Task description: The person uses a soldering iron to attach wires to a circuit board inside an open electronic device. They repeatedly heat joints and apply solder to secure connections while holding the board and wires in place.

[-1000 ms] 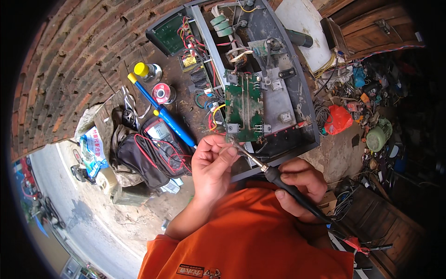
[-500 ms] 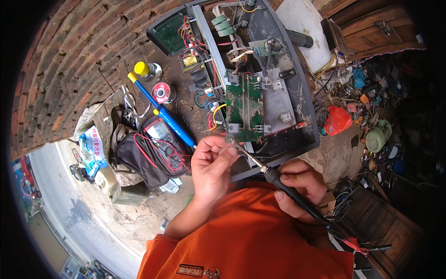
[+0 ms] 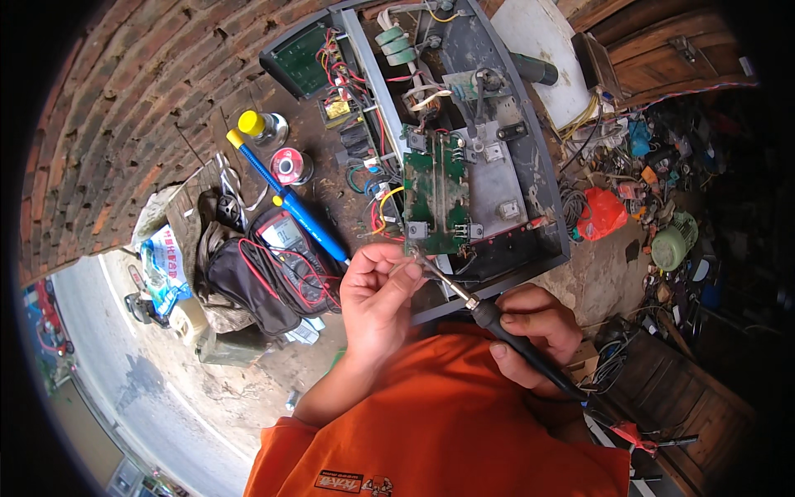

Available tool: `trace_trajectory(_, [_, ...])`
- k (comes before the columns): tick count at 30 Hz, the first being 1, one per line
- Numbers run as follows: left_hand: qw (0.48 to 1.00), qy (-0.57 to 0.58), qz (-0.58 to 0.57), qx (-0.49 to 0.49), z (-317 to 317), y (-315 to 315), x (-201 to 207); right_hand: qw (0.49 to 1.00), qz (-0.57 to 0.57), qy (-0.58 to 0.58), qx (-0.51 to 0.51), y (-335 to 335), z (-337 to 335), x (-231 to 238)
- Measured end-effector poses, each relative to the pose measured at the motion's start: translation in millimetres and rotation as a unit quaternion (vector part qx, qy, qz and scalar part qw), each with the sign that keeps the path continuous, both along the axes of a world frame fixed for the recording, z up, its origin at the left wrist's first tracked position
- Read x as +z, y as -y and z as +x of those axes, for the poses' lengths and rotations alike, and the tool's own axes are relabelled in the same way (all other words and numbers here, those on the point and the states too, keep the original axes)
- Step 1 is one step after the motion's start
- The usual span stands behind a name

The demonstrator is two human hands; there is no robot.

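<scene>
In my right hand [image 3: 542,327] is a black-handled soldering iron [image 3: 530,354], its metal shaft slanting up and left. The iron's tip meets the near edge of a dusty green circuit board [image 3: 421,186], close to my left fingertips. My left hand [image 3: 377,294] is closed in a pinch at the same edge; what it pinches is too small to make out. The board lies over a grey metal chassis [image 3: 542,178] packed with wires and parts. Just left of my left hand lies a blue desoldering pump [image 3: 308,222] with a yellow end.
A solder spool [image 3: 288,166] and a yellow-capped jar [image 3: 263,128] stand left of the chassis. A multimeter [image 3: 300,263] with red and black leads rests on a dark bag [image 3: 240,277]. Brick wall [image 3: 132,116] rises at the left. Cables, a red bag [image 3: 602,214] and a green motor [image 3: 675,242] clutter the right.
Almost nothing differs. Both hands, the soldering iron and the board hold nearly the same positions, with only a very slight shift of the iron.
</scene>
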State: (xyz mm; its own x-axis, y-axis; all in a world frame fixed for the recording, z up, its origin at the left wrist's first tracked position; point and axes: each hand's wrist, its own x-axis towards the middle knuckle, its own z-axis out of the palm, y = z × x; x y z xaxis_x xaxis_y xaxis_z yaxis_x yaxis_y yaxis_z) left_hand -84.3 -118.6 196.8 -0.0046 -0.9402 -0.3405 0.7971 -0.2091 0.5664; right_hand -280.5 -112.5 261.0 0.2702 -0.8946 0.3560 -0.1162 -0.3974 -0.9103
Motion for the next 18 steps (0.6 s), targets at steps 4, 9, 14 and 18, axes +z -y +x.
trace_trajectory(4, [1.0, -0.003, -0.001, 0.003, 0, 0, 0, 1.0, 0.003, 0.003, -0.002, 0, 0, -1])
trace_trajectory(9, [1.0, 0.003, 0.006, 0.001, 0, 0, 0, 0.999, 0.028, 0.014, -0.001, -3, -1, 3])
trace_trajectory(14, [1.0, -0.011, 0.0, 0.006, 0, 1, 5, 0.996, 0.043, 0.075, -0.036, -17, -10, -1])
trace_trajectory(18, [1.0, 0.005, 0.011, 0.01, -2, 1, 5, 0.991, 0.051, 0.09, -0.086, -20, -6, 2])
